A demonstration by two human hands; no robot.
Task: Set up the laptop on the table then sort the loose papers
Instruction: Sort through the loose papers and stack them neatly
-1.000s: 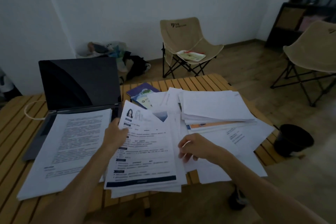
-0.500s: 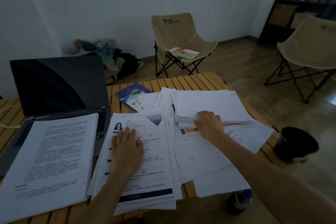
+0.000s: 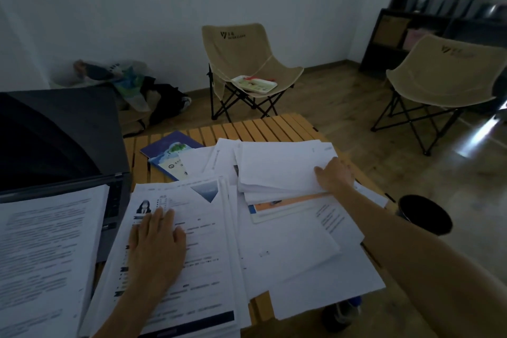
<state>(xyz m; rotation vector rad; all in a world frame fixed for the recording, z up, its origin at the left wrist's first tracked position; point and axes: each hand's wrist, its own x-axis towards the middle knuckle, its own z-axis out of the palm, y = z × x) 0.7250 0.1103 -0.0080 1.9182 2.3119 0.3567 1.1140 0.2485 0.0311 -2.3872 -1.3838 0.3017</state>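
White papers (image 3: pixel 288 250) lie under both hands (image 3: pixel 156 250).

papers (image 3: pixel 288 250) white | laptop (image 3: pixel 55 140) black; table (image 3: pixel 263 126) yellow slats | chairs (image 3: pixel 247 63) beige

Behind the tabletop stands a beige folding chair (image 3: pixel 247 63), and a flat printed tray (image 3: pixel 254 83) lies on its seat; a second beige folding chair (image 3: pixel 444 77) stands at the right, in front of a dark shelf unit (image 3: pixel 428 14). Against the white wall lies a heap of bags (image 3: pixel 131 88) on the wooden floor. A black round bin (image 3: pixel 424 214) stands on the floor just beside the tabletop's right edge.
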